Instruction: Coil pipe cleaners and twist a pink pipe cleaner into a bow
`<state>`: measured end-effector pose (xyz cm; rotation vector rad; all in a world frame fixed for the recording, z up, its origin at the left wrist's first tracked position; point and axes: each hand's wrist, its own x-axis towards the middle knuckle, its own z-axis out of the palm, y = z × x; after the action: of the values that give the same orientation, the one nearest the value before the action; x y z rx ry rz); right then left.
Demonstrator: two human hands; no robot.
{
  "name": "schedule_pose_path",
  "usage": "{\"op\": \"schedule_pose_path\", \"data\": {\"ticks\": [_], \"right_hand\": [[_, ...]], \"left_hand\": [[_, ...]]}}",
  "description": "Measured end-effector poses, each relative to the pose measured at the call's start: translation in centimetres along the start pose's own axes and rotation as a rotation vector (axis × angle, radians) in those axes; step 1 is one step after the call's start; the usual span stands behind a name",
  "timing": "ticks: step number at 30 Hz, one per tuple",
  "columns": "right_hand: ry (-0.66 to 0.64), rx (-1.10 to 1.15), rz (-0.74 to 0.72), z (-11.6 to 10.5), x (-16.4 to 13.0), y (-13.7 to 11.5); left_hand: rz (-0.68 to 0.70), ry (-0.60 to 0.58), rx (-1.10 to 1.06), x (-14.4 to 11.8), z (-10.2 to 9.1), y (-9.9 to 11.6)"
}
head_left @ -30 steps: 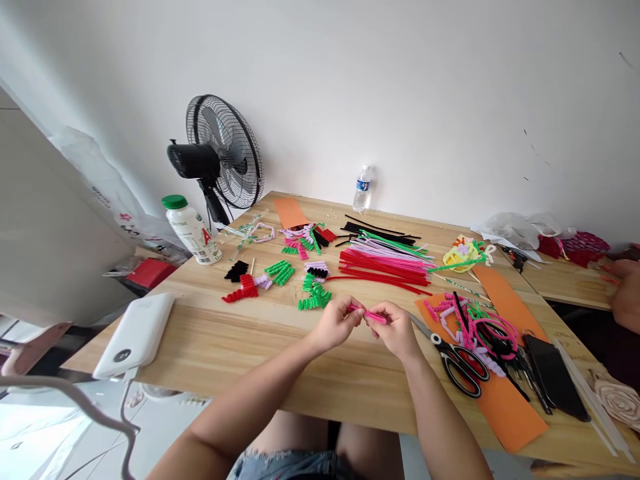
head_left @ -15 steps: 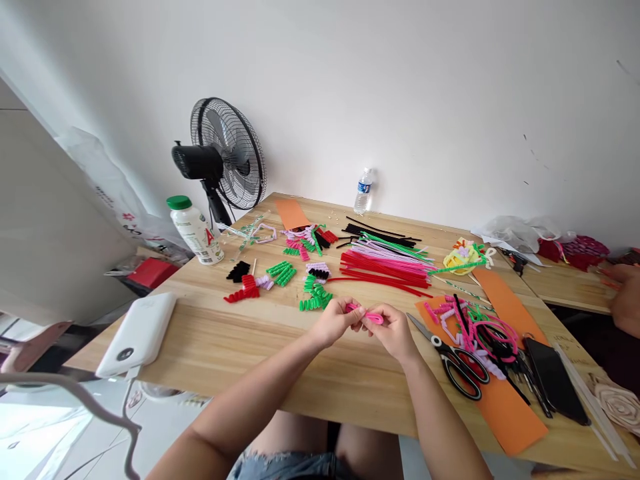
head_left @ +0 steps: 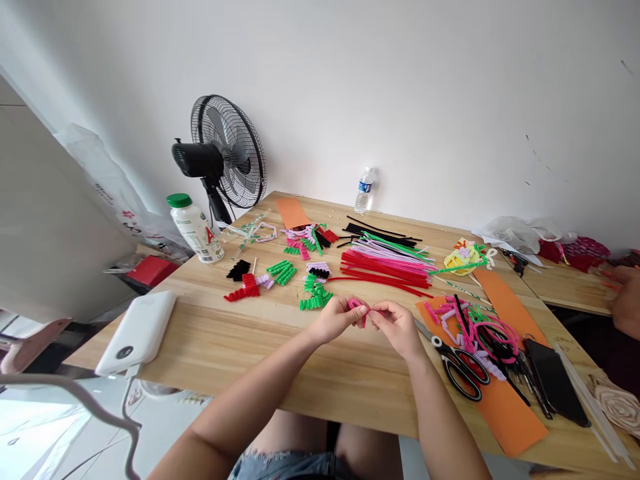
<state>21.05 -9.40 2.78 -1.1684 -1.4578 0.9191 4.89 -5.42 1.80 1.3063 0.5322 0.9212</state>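
Straight 1 s ago, pink pipe cleaner [head_left: 359,307] now prob. looped, both hands [head_left: 367,320] pinching it.

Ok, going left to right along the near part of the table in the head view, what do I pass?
Power bank → left hand → right hand → scissors → phone.

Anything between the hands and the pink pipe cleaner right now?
Nothing visible. The left hand and the right hand both pinch the pink pipe cleaner directly, just above the table. The green coils lie behind it and the scissors to its right, both clear of the grip.
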Motion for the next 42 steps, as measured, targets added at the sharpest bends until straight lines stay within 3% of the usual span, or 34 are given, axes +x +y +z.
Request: {"op": "schedule_pose_path", "data": {"ticks": [4,10,16,21,25,29,31,35,37,39,42], "right_hand": [[-0.009,0.276,0.13,0.3,0.1,0.1],[0.092,0.394,0.15,0.6,0.1,0.0],[0.132,0.232,-0.002,0.9,-0.2,-0.2],[0.043,0.237,0.067,0.9,-0.3,-0.3],[0.057,0.068,0.028,0.9,-0.4,-0.1],[0.002,-0.195,-0.076,0.6,-0.6,-0.2],[-0.033,-0.241,-0.059,0.4,-0.6,-0.2],[0.003,-0.091,0.113,0.7,-0.4,0.2],[0.022,0.052,0.209,0.9,-0.3,0.4],[0.026,0.161,0.256,0.9,-0.2,0.4],[0.01,0.217,0.243,0.7,-0.1,0.0]], "left_hand": [[-0.001,-0.11,-0.123,-0.1,0.0,-0.1],[0.042,0.005,-0.059,-0.2,0.5,-0.7],[0.163,-0.005,-0.04,-0.4,1.4,-0.2],[0.079,0.128,-0.018,-0.6,1.7,-0.2],[-0.003,0.231,0.075,-0.4,1.5,-0.3],[-0.1,0.16,0.126,-0.3,1.0,-0.1],[-0.04,0.121,0.252,-0.4,0.9,-0.1],[0.227,0.153,0.608,-0.8,1.0,-0.6],[0.308,0.164,0.678,-0.9,1.2,-0.8],[0.31,0.18,0.653,-0.9,1.3,-0.9],[0.137,0.178,0.419,-0.7,1.3,-0.6]]}}
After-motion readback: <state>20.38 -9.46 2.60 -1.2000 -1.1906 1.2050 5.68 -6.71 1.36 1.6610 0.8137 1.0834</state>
